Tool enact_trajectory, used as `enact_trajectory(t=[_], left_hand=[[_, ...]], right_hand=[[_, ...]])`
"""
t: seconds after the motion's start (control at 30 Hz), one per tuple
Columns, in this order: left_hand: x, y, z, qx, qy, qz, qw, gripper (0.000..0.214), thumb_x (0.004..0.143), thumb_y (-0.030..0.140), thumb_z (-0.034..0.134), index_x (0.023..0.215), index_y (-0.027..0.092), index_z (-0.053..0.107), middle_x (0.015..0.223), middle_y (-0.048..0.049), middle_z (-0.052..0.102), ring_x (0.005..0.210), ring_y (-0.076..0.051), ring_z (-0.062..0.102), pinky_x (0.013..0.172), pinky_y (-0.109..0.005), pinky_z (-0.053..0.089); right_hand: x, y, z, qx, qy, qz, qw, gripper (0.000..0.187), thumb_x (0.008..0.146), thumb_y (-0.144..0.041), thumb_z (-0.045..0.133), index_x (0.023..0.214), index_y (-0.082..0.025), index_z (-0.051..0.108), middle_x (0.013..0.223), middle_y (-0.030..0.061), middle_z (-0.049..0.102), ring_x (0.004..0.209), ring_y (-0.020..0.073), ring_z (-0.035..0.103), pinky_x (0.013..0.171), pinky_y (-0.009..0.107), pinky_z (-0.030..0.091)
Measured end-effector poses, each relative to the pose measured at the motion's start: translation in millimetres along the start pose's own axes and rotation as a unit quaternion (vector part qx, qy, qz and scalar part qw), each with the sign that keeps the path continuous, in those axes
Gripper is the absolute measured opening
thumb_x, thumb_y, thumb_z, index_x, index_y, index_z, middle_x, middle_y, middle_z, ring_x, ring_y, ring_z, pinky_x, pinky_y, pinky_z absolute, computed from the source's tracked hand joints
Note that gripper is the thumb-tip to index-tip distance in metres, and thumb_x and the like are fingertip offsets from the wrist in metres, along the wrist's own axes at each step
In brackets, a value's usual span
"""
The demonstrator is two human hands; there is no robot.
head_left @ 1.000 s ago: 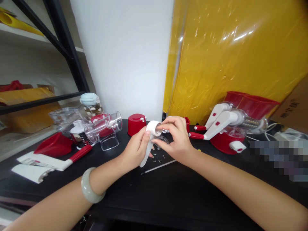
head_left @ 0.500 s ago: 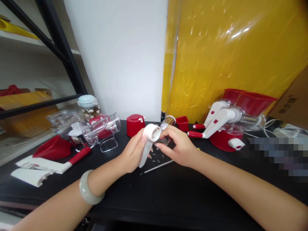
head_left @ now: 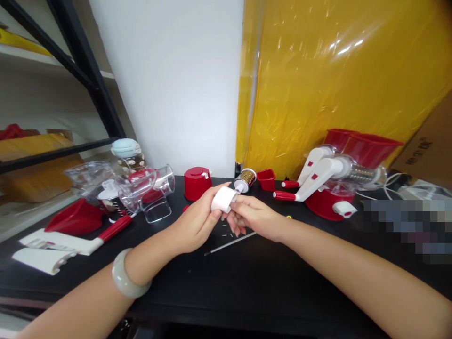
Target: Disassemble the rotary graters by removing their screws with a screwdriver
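Observation:
Over the middle of the black table (head_left: 226, 287), my left hand (head_left: 197, 221) is closed around a white plastic crank-arm piece (head_left: 223, 199). Its round end faces up and right; the flat arm is hidden by the hand. At the open rim of that round end, the thumb and fingers of my right hand (head_left: 259, 217) pinch the piece. Whether a smaller part is between those fingertips I cannot tell. Beneath the hands lie several small screws (head_left: 224, 235) and a screwdriver (head_left: 229, 244) with a thin shaft.
On the left are a red hopper (head_left: 76, 215), a white crank with red grip (head_left: 115, 228) and a clear grater housing (head_left: 158, 186). Behind stand a red base (head_left: 197, 183), a grater drum (head_left: 245, 180) and a red pusher (head_left: 266, 180). Assembled rotary graters (head_left: 328, 174) stand right.
The white piece has turned, so its open end points more to the right and its flat arm is out of sight. My right fingers have moved against its rim.

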State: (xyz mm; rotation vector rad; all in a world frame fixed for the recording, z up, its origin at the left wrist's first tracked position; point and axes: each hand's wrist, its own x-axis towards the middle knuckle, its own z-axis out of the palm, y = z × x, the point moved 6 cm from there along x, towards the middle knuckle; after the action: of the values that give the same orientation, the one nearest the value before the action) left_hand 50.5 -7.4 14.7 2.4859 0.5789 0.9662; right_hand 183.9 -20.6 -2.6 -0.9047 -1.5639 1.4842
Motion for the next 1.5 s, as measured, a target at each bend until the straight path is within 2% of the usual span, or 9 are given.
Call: enact_trajectory(t=[0.2, 0.33, 0.5, 0.63, 0.83, 0.93, 1.27, 1.4, 1.5], left_hand=[[0, 3, -1.7, 0.013, -0.034, 0.014, 0.999, 0.058, 0.101, 0.048, 0.036, 0.148, 0.016, 0.030, 0.106, -0.0136, 0.068, 0.097, -0.025, 0.064, 0.091, -0.041, 0.050], [-2, 12, -7.5, 0.000, 0.000, 0.016, 1.000, 0.052, 0.101, 0.048, 0.037, 0.143, 0.018, 0.038, 0.113, -0.0156, 0.067, 0.091, -0.022, 0.064, 0.087, -0.038, 0.052], [1, 17, -3.7, -0.042, -0.015, 0.037, 0.998, 0.061, 0.096, 0.060, 0.042, 0.140, 0.018, 0.038, 0.108, -0.0132, 0.066, 0.088, -0.022, 0.066, 0.083, -0.036, 0.052], [3, 16, -5.4, -0.020, 0.045, 0.037, 0.998, 0.065, 0.091, 0.071, 0.041, 0.131, 0.021, 0.049, 0.111, -0.0115, 0.061, 0.094, -0.024, 0.063, 0.083, -0.035, 0.051], [2, 18, -9.0, 0.080, 0.095, 0.063, 0.990, 0.042, 0.097, 0.057, 0.042, 0.113, 0.020, 0.055, 0.096, -0.0060, 0.057, 0.083, -0.019, 0.058, 0.074, -0.030, 0.047], [4, 15, -15.3, 0.080, 0.123, 0.056, 0.988, 0.043, 0.099, 0.057, 0.038, 0.112, 0.019, 0.054, 0.095, -0.0060, 0.059, 0.082, -0.018, 0.059, 0.073, -0.031, 0.047], [6, 17, -14.0, 0.033, 0.116, 0.068, 0.990, 0.046, 0.099, 0.059, 0.036, 0.112, 0.019, 0.054, 0.092, -0.0045, 0.060, 0.075, -0.016, 0.058, 0.065, -0.028, 0.045], [6, 10, -22.8, -0.008, 0.171, 0.032, 0.985, 0.048, 0.100, 0.060, 0.032, 0.112, 0.019, 0.053, 0.090, -0.0041, 0.059, 0.074, -0.016, 0.057, 0.067, -0.029, 0.044], [9, 4, -22.8, -0.043, 0.178, 0.005, 0.983, 0.053, 0.099, 0.063, 0.027, 0.113, 0.019, 0.053, 0.096, -0.0071, 0.058, 0.079, -0.018, 0.057, 0.070, -0.031, 0.045]], right_hand=[[-1, 1, 4, -0.011, -0.014, 0.012, 1.000, 0.018, 0.096, -0.025, 0.049, 0.081, -0.018, 0.055, 0.059, -0.0043, 0.060, 0.048, 0.0073, 0.056, 0.045, 0.018, 0.041], [-3, -1, 5, -0.008, -0.031, 0.012, 0.999, 0.013, 0.096, -0.025, 0.049, 0.086, -0.018, 0.055, 0.064, -0.0042, 0.061, 0.052, 0.0092, 0.061, 0.047, 0.020, 0.048], [-2, -3, 6, -0.034, -0.031, -0.038, 0.998, 0.017, 0.095, -0.026, 0.049, 0.081, -0.018, 0.055, 0.063, -0.0033, 0.062, 0.055, 0.0093, 0.062, 0.052, 0.021, 0.049], [2, 5, 12, -0.035, -0.018, -0.055, 0.998, 0.021, 0.094, -0.029, 0.052, 0.076, -0.019, 0.056, 0.056, -0.0052, 0.058, 0.051, 0.0090, 0.059, 0.055, 0.023, 0.051], [3, 14, 14, -0.045, 0.035, -0.068, 0.996, 0.029, 0.092, -0.036, 0.054, 0.067, -0.021, 0.051, 0.052, -0.0063, 0.054, 0.048, 0.0095, 0.056, 0.054, 0.024, 0.048], [1, 16, 13, -0.038, 0.049, -0.075, 0.995, 0.031, 0.092, -0.041, 0.052, 0.068, -0.022, 0.051, 0.051, -0.0058, 0.055, 0.048, 0.0100, 0.057, 0.055, 0.025, 0.048], [-3, 13, 13, -0.052, 0.045, -0.106, 0.992, 0.034, 0.094, -0.045, 0.049, 0.070, -0.022, 0.050, 0.059, -0.0039, 0.055, 0.055, 0.0112, 0.057, 0.060, 0.028, 0.050], [-10, -5, 4, -0.127, 0.152, -0.209, 0.958, 0.020, 0.090, -0.040, 0.060, 0.093, -0.023, 0.052, 0.089, 0.0008, 0.060, 0.078, 0.0140, 0.060, 0.071, 0.031, 0.053], [-15, -15, -1, -0.203, 0.243, -0.258, 0.913, 0.043, 0.081, -0.038, 0.074, 0.114, -0.025, 0.050, 0.114, 0.0066, 0.059, 0.099, 0.0187, 0.061, 0.080, 0.035, 0.056]])
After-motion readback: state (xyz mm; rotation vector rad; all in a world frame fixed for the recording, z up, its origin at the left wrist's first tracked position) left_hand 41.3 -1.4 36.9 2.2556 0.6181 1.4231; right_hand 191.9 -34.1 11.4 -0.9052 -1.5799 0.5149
